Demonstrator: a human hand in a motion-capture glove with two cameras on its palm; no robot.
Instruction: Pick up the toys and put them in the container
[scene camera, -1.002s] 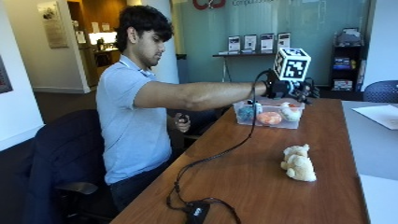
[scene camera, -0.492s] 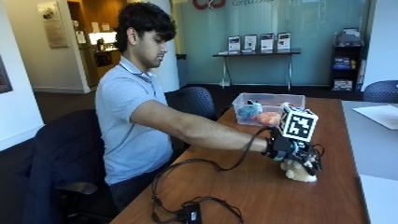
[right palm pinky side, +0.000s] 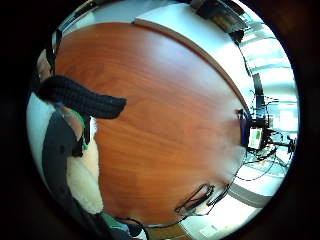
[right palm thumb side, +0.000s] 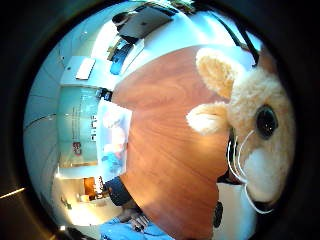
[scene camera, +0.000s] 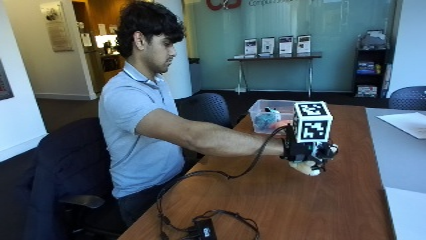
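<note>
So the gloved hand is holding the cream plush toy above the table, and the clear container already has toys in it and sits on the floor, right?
Not quite: the clear container stands on the wooden table, not on the floor, as the outside view shows. The rest holds: the gloved right hand grips the cream plush toy above the table, and toys already lie in the container.

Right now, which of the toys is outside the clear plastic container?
The cream plush animal toy, gripped by the gloved right hand above the wooden table. The others, a blue one among them, sit inside the clear plastic container.
</note>
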